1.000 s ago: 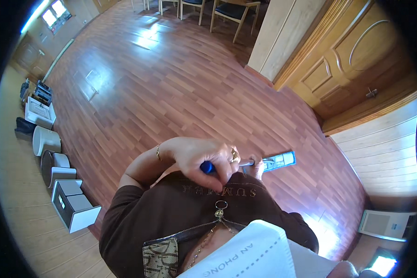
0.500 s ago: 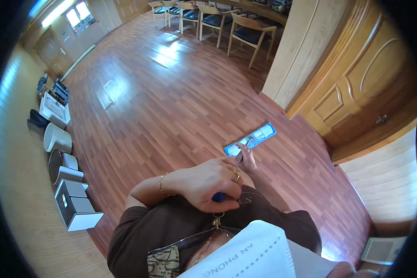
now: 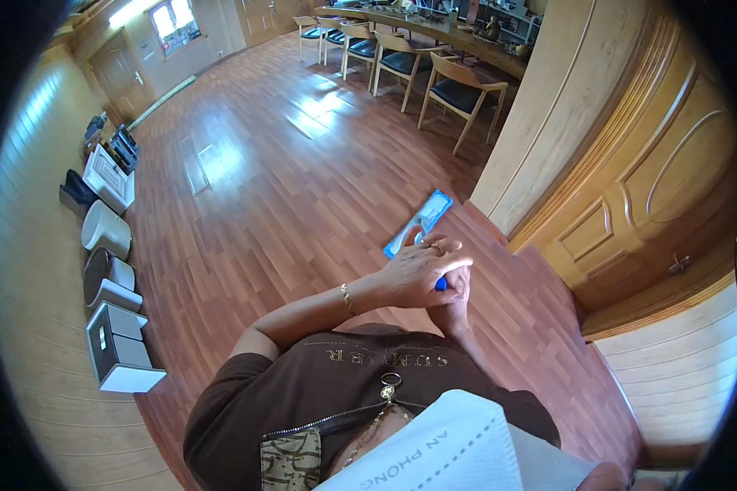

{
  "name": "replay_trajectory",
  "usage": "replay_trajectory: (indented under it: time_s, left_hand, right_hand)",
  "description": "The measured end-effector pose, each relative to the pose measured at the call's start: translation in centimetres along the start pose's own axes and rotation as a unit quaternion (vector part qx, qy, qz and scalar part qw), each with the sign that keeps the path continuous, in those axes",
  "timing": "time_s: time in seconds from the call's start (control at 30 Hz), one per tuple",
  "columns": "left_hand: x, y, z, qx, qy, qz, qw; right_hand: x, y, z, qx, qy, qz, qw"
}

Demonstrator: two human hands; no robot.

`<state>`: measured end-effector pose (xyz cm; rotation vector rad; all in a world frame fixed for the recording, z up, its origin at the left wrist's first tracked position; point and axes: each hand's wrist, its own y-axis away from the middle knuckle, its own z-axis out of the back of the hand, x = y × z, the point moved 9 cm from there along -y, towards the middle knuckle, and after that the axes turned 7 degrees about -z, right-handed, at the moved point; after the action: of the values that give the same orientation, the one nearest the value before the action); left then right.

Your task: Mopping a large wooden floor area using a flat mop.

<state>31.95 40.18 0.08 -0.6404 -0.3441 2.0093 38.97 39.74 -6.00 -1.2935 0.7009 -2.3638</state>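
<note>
On the glossy reddish-brown wood-plank floor (image 3: 262, 213) rests a flat, blue-edged rectangular mop head (image 3: 436, 206), just ahead of the braceleted left grip (image 3: 420, 274), closed around the blue handle end (image 3: 441, 284), the adjoining right grip's (image 3: 450, 311) hold partly hidden, so I cannot tell.

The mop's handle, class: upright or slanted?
Slanted: its blue top is at the left hand, while the flat mop head is farther forward.

A glossy reddish-brown wood-plank floor (image 3: 262, 213). A blue-edged flat mop head (image 3: 427, 215) lies on it. Black-seated wooden chairs (image 3: 400, 62) stand farther back.
</note>
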Motion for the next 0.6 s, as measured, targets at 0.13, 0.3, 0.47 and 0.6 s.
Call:
replay_trajectory:
  time_s: [0.13,0.3,0.47,0.6]
  left_hand:
    - [3.9,1.4,-4.4,-0.042,0.013,0.051,0.998]
    - [5.3,4.7,-7.9,0.110,0.059,0.100,0.987]
    - [9.7,8.5,-13.5,0.238,0.079,0.149,0.956]
    - [11.7,9.6,-15.3,0.293,0.097,0.134,0.942]
  right_hand:
    - [-3.9,0.2,0.8,-0.041,0.039,-0.037,0.998]
    - [-11.2,-1.2,3.4,-0.173,-0.062,-0.104,0.977]
    - [-20.3,-1.3,1.7,-0.147,-0.127,-0.236,0.952]
    - [-23.9,0.1,0.5,-0.107,-0.146,-0.277,0.944]
